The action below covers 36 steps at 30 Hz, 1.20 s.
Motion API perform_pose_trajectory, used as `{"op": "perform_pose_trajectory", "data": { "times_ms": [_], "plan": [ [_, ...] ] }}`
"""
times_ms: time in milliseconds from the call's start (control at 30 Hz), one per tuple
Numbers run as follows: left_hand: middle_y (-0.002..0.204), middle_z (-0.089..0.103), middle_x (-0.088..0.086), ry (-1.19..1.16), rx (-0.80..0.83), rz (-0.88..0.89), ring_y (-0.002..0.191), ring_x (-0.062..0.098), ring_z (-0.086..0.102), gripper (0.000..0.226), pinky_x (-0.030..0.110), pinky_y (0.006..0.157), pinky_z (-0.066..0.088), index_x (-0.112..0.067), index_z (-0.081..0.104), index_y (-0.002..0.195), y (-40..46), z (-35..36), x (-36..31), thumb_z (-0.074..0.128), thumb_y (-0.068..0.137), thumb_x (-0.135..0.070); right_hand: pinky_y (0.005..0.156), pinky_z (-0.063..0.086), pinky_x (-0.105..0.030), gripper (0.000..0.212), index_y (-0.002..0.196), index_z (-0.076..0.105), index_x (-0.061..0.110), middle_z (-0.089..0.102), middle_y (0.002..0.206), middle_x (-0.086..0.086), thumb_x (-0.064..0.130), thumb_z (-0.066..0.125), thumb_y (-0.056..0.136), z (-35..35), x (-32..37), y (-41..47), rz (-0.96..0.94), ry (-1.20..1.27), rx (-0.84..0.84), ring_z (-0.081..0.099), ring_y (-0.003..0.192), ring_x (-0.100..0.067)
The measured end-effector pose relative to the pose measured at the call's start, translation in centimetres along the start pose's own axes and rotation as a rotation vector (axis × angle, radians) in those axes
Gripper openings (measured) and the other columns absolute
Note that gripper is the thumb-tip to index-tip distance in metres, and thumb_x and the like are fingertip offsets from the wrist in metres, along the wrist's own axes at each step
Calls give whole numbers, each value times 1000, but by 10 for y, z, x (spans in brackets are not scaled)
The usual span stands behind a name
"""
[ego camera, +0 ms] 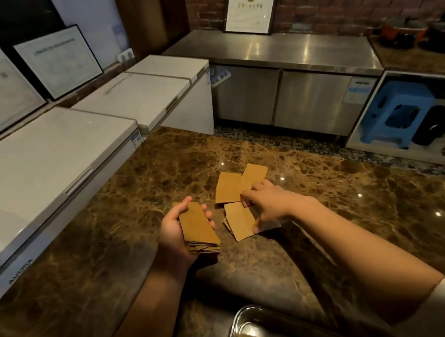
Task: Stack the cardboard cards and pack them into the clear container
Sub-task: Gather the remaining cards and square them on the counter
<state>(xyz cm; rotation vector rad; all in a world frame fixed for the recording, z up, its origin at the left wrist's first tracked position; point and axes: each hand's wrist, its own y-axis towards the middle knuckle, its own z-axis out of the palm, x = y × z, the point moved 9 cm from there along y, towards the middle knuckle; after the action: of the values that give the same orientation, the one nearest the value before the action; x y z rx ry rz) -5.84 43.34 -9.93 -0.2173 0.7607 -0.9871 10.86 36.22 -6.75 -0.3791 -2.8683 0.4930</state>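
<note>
Resting in the upturned palm of the left hand (179, 228), a stack of cardboard cards (198, 229) is held above the brown marbled desk (113, 233), with the thumb curled over its far end and the fingertips hooked round its right edge. A small pile of cards (239, 221) lying on the desk just to the right is pinched by the right hand (266, 202), thumb at the near corner and fingers bent over the far edge. Two more loose cards (240, 184) are seen flat on the desk just beyond that hand, overlapping one another, and the nearer one is touched or nearly touched by the knuckles. The clear container (241, 329) is set at the near edge of the desk, below the right forearm, well apart from the loose cards; some cardboard is visible inside it. White chest freezers (52, 163) are lined up along the left, and a steel cabinet (289, 80) stands beyond.
</note>
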Motion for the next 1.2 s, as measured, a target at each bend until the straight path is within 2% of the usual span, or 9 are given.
{"op": "perform_pose_trajectory", "data": {
  "times_ms": [200,333,433,533,633,767,867,1000,1200],
  "plan": [
    [92,61,15,2,-33,11,73,28,59,25,39,66,48,-18,53,123,-5,7,3,52,99,-25,77,46,-26,53,119,61,26,65,114,5,33,86,73,-9,-34,-46,180,311,-192,61,108,-18],
    [85,61,13,40,0,-38,70,25,60,23,37,66,50,-8,62,96,-18,26,16,54,98,-29,73,49,-28,29,108,65,24,66,100,7,34,79,84,-9,-51,-83,302,533,-247,62,92,-13],
    [88,64,14,58,74,4,71,25,62,25,39,67,50,-11,71,94,-32,48,14,55,99,-29,73,48,-28,19,110,65,25,71,105,3,28,71,92,-13,-52,-121,386,1070,-319,66,95,-14],
    [96,72,17,77,257,36,76,27,67,27,41,66,56,-23,62,121,-50,81,9,56,94,-26,67,59,-35,22,113,67,21,80,102,-5,19,70,92,-19,-38,-157,394,1649,-393,77,89,-21],
    [91,76,17,134,391,25,73,29,69,40,42,63,59,-24,54,130,-70,112,14,57,91,-29,68,63,-41,29,117,66,20,79,101,-8,16,71,89,-34,-16,-183,291,1878,-457,77,92,-25],
    [98,75,19,169,471,2,76,30,69,52,43,63,58,-22,58,131,-91,139,23,67,82,-34,77,62,-40,34,111,69,29,79,102,-1,30,76,78,-67,-6,-225,149,1661,-774,76,93,-20],
    [107,73,18,204,525,12,82,32,70,53,42,66,58,-22,69,123,-101,151,27,76,74,-38,95,53,-34,17,103,76,31,77,111,3,25,71,88,-113,18,-279,-192,878,-1146,69,111,-24],
    [111,77,7,453,575,-3,98,30,75,50,44,74,61,-35,71,123,-114,164,45,72,74,-48,105,42,-39,40,122,70,29,54,134,1,8,61,89,-105,59,-294,-400,73,-1103,43,130,-28],
    [114,73,8,626,698,9,87,27,75,54,43,64,61,-47,68,121,-132,180,56,70,72,-25,95,49,-35,54,138,57,34,50,127,2,8,48,92,-93,57,-291,-274,-33,-1003,50,118,-21]
  ]
}}
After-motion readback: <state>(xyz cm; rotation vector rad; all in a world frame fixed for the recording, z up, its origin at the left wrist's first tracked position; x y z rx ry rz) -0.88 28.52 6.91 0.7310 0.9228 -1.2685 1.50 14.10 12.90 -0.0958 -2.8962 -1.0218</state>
